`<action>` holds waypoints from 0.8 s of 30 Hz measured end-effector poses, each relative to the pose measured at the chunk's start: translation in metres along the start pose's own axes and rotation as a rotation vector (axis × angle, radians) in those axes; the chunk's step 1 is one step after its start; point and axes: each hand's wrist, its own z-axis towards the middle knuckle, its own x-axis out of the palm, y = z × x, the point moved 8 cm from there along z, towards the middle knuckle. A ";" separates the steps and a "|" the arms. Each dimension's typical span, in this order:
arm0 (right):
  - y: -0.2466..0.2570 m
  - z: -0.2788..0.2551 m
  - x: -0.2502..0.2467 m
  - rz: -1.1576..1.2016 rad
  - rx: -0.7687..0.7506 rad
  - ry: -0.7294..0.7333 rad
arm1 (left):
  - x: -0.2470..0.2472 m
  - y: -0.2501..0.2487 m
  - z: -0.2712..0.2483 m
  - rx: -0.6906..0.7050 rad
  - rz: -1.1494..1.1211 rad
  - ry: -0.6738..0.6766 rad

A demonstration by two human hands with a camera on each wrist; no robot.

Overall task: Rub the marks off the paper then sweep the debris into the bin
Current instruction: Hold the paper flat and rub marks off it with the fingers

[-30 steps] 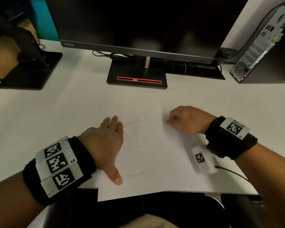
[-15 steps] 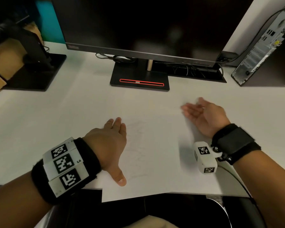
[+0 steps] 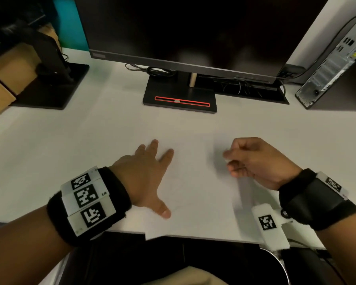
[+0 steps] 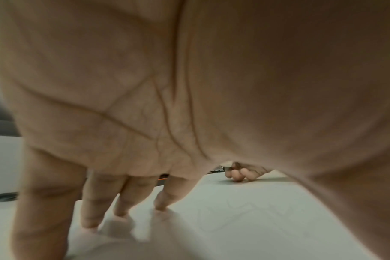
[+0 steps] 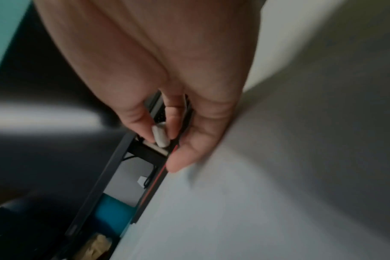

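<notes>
A white sheet of paper (image 3: 201, 192) lies on the white desk, its near corner hanging over the front edge. Faint pencil scribbles (image 4: 252, 216) show on it beside my left hand. My left hand (image 3: 150, 173) lies flat on the sheet's left part, fingers straight, fingertips (image 4: 160, 207) touching the paper. My right hand (image 3: 253, 161) hovers over the sheet's right part with curled fingers. It pinches a small white eraser (image 5: 159, 134) between thumb and fingers. No bin is in view.
A dark monitor (image 3: 183, 31) on a black stand with a red stripe (image 3: 181, 100) stands behind the paper. A computer tower (image 3: 335, 64) is at the back right, a second black stand (image 3: 51, 79) at the back left. Cables lie behind the monitor base.
My right hand went from a fist on the paper to an open upturned palm farther right, then back over the sheet pinching the eraser. My left hand stayed flat on the sheet.
</notes>
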 end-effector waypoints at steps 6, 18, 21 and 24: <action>0.000 -0.041 0.069 -0.574 -0.239 0.239 | -0.003 -0.004 0.002 0.055 -0.039 -0.055; 0.000 -0.047 0.096 -0.983 -0.441 0.237 | 0.008 -0.005 0.003 0.072 -0.046 0.033; 0.005 -0.035 0.086 -0.992 -0.412 0.197 | 0.008 -0.006 0.005 0.074 -0.037 0.038; 0.009 -0.030 0.085 -1.031 -0.414 0.152 | 0.009 -0.005 0.005 0.074 -0.039 0.034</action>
